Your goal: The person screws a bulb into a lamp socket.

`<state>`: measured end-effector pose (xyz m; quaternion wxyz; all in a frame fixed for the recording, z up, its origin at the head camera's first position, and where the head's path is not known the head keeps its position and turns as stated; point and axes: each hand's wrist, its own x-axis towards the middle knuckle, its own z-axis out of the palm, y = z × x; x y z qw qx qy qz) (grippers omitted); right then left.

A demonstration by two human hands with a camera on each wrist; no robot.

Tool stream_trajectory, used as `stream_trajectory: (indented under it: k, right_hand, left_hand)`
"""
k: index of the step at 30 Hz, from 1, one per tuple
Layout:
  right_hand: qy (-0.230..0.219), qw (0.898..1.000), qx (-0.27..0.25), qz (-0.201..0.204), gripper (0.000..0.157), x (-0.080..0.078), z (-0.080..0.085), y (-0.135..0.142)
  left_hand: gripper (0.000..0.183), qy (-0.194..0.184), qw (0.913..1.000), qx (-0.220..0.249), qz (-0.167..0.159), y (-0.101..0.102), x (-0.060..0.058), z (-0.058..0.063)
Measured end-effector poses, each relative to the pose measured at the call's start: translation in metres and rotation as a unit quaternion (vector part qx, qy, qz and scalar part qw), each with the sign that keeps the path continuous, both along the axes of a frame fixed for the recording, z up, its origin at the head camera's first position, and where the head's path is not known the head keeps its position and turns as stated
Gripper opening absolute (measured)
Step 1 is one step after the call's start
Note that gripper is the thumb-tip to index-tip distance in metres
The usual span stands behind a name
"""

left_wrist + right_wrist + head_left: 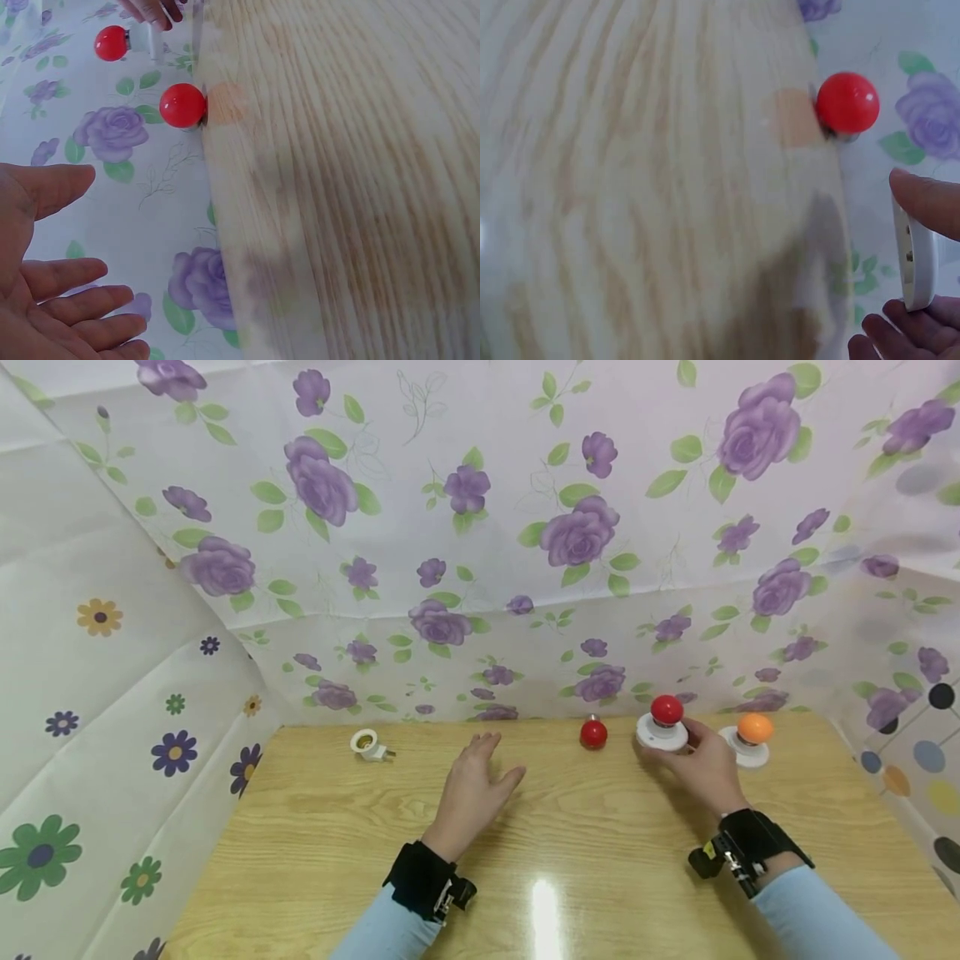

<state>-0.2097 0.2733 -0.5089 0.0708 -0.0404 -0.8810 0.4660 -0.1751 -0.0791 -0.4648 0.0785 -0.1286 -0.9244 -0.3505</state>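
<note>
My right hand [703,766] grips the rim of a round white lamp holder [657,737] that carries a red bulb [667,710]. In the right wrist view the thumb and fingers clasp the white base [919,259], which is off the tabletop. My left hand [472,792] hovers above the table with fingers spread and nothing in it; its palm [45,300] shows in the left wrist view. Between the hands, near the back edge, lies a loose red bulb [593,733], its metal end toward the wall.
Right of my right hand stands another white lamp holder [753,755] with an orange bulb [755,727]. At the back left lies a white socket with a plug [369,747]. Flower-patterned sheets [465,552] close off the back and sides of the wooden table [585,860].
</note>
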Motion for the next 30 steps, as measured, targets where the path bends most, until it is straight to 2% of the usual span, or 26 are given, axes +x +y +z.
stream_trajectory:
  k: [9, 16, 30]
  right_hand:
    - [0.021, 0.996, 0.083, -0.005, 0.085, 0.002, -0.009, 0.009]
    - [0.018, 0.994, 0.107, -0.01, 0.086, 0.003, -0.013, 0.011]
    - [-0.003, 0.987, 0.164, -0.004, 0.077, 0.004, -0.01, 0.009]
  left_hand:
    - [0.063, -0.007, 0.9998, -0.018, -0.007, 0.001, -0.001, -0.002]
    - [0.062, -0.026, 0.9988, -0.039, -0.012, 0.002, 0.001, -0.003]
    - [0.059, -0.032, 0.9983, -0.047, -0.014, -0.001, 0.003, -0.003]
